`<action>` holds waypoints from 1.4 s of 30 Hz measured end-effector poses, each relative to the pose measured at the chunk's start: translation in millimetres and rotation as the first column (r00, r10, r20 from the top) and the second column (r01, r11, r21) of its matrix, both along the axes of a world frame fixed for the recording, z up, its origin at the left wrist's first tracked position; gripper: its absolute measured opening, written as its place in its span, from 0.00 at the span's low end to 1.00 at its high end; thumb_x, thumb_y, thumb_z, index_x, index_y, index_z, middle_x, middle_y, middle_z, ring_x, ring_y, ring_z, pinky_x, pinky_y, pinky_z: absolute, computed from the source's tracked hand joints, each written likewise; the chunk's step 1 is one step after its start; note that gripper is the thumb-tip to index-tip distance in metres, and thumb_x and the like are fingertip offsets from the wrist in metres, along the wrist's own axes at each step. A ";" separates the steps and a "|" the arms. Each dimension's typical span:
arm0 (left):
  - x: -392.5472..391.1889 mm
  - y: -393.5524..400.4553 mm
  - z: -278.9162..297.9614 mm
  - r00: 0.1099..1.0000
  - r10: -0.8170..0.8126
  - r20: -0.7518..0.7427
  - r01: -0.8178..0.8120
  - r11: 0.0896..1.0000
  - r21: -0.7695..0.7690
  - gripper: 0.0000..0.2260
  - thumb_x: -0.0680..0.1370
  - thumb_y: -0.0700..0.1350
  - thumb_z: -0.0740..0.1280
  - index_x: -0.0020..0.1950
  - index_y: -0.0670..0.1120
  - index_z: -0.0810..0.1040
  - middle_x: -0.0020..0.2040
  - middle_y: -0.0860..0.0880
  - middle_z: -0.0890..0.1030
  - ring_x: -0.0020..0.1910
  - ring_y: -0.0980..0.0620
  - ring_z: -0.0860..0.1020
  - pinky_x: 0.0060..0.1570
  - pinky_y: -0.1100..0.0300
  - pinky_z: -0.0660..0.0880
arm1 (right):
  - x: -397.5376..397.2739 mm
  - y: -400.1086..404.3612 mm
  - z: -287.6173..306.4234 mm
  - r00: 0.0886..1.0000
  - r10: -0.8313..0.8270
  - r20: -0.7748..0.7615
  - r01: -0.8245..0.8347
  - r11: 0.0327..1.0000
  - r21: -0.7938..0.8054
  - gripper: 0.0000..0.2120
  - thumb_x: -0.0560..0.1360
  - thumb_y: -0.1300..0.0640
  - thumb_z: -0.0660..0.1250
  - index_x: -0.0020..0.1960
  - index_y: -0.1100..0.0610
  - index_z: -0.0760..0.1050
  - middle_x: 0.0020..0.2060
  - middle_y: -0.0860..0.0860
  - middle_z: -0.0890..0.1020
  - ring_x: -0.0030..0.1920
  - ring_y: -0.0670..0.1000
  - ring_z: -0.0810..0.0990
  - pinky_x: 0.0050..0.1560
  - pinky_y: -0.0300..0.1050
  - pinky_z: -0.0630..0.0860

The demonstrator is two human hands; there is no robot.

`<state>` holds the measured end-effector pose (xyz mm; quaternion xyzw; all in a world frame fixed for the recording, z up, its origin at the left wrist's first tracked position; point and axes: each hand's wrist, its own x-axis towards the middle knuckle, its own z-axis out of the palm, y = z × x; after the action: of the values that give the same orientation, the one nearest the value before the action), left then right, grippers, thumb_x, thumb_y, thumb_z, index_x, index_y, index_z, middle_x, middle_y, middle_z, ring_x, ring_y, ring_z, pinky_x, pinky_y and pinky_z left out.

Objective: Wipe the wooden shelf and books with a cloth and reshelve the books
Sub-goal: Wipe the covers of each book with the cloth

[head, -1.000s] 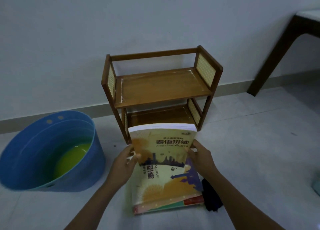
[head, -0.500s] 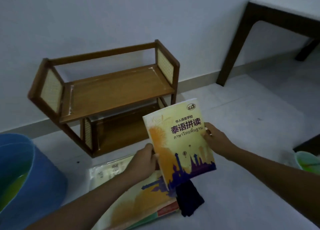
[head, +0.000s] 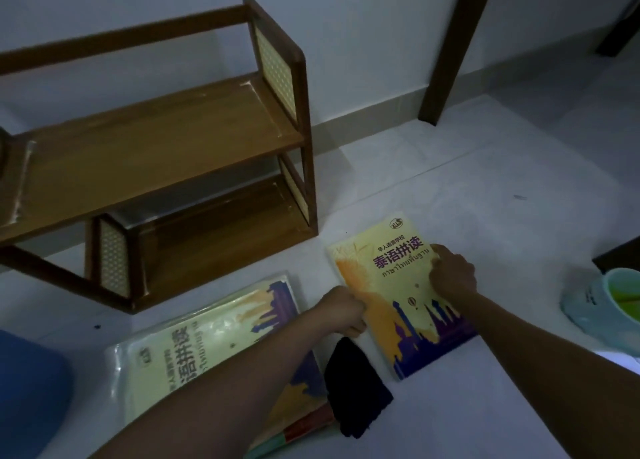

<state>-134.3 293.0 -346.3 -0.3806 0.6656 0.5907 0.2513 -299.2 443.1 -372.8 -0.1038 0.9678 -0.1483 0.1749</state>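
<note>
A two-tier wooden shelf (head: 156, 153) with woven side panels stands against the wall at the upper left, both tiers bare. A yellow and purple book (head: 391, 285) lies flat on the floor to the right of the shelf. My left hand (head: 343, 311) grips its left edge and my right hand (head: 452, 273) presses on its right edge. A stack of similar books (head: 207, 347), the top one in clear wrap, lies under my left forearm. A dark cloth (head: 356, 386) lies crumpled on the floor between the stack and the single book.
A blue bucket (head: 31, 389) sits at the lower left edge. A pale green tub (head: 609, 302) holding yellow-green liquid is at the right edge. A dark table leg (head: 450, 50) rises at the upper right by the white wall. The floor is pale tile.
Both hands have lowered the yellow book from mid-air onto the floor, right of the stack. The view has swung to the right, pushing the shelf and bucket leftward.
</note>
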 end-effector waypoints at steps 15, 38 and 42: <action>279.1 -100.6 28.6 0.951 -0.302 0.070 0.258 0.647 -0.718 0.60 0.59 0.80 0.61 0.76 0.53 0.32 0.77 0.52 0.34 0.77 0.49 0.35 0.75 0.45 0.42 | 207.1 -16.8 12.5 0.592 0.802 0.082 -0.803 0.579 0.139 0.24 0.64 0.48 0.71 0.59 0.50 0.74 0.61 0.58 0.68 0.55 0.68 0.75 0.52 0.57 0.73; 326.7 -79.2 -20.0 0.981 -0.182 -0.070 0.081 0.708 -0.701 0.64 0.60 0.78 0.64 0.69 0.48 0.20 0.72 0.51 0.22 0.70 0.54 0.22 0.72 0.49 0.33 | 286.8 -195.4 37.9 0.864 0.456 -0.214 -0.482 0.872 -0.086 0.29 0.71 0.62 0.65 0.70 0.50 0.64 0.75 0.49 0.58 0.69 0.59 0.63 0.65 0.62 0.61; 328.3 -74.6 -25.7 0.977 -0.213 -0.023 0.119 0.629 -0.768 0.60 0.61 0.81 0.57 0.65 0.53 0.15 0.73 0.46 0.25 0.71 0.51 0.24 0.73 0.46 0.39 | 360.7 -193.3 28.9 0.564 0.775 -0.285 -0.823 0.554 -0.122 0.34 0.64 0.60 0.73 0.68 0.51 0.67 0.73 0.51 0.62 0.67 0.60 0.68 0.62 0.59 0.67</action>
<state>194.0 218.3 -372.0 -0.3542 0.8972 0.2504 0.0834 61.5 249.7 -343.9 -0.5685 0.7997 -0.1575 0.1120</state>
